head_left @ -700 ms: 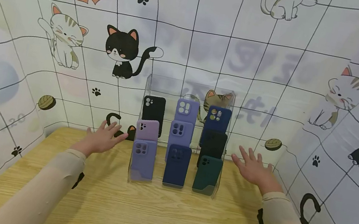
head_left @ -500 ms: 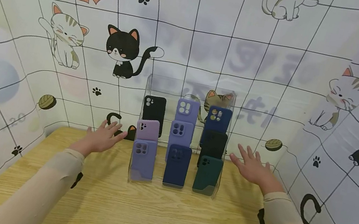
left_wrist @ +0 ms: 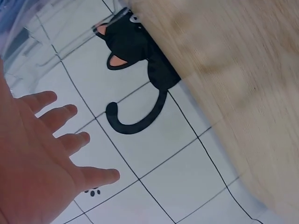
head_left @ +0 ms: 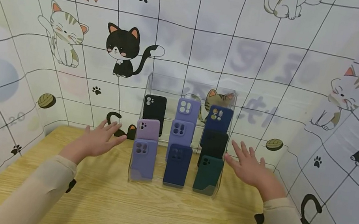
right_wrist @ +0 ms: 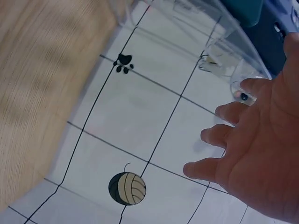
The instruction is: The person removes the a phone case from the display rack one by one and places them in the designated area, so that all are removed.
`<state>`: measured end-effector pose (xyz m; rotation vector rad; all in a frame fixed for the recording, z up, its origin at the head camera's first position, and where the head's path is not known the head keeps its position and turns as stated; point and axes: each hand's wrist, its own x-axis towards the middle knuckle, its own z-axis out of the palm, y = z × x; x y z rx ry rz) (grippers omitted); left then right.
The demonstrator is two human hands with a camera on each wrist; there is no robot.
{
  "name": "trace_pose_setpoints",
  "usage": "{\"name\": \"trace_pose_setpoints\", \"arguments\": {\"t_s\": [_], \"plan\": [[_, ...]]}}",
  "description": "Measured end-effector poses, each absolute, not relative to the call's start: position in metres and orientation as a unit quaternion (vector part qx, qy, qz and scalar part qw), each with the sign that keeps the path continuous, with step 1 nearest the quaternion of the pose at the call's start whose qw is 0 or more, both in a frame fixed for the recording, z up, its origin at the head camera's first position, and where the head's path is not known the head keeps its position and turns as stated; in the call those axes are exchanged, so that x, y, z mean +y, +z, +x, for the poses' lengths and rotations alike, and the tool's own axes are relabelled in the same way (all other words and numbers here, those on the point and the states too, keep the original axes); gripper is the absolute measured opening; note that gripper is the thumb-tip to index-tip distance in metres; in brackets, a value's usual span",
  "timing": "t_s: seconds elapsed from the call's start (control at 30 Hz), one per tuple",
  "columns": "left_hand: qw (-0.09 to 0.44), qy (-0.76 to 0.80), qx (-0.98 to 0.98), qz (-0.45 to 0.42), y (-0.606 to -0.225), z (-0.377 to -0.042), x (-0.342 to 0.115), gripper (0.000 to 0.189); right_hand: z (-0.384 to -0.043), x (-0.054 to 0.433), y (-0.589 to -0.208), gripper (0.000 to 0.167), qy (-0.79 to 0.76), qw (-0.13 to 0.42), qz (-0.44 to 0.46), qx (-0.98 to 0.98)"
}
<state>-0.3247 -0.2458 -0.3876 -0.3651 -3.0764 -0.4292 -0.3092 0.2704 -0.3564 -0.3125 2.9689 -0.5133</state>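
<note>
A clear acrylic stand holds phone cases in three columns on a wooden table. In the left column are a black case, a pink-purple case and a lavender case. Two lavender cases stand behind a navy case in the middle. On the right, a blue case and a black case rise behind a dark green case. My left hand spreads its fingers left of the stand, holding nothing. My right hand, also fingers spread, is close beside the stand's right side.
The wooden table reaches toward me in front of the stand. A white cloth with grid lines and cartoon cats hangs behind and along both sides. Dark bands show at both sleeves.
My right hand has moved left, closer to the stand's right side. The left hand stays nearly in place while its forearm shifts slightly left. The stand and cases have not moved.
</note>
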Motion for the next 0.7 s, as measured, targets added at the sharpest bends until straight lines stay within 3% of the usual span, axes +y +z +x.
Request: {"name": "trace_pose_setpoints", "arguments": {"t_s": [0.2,0.7], "plan": [[0.009,-0.137,-0.982,-0.127,-0.394,-0.311,-0.233,0.088,-0.297,0.257,-0.362,0.097,-0.165,0.046,-0.110,0.979],[-0.058,-0.221,-0.967,-0.113,-0.436,-0.299,-0.204,0.093,-0.297,0.247,-0.405,0.107,-0.204,0.120,-0.100,0.966]]}}
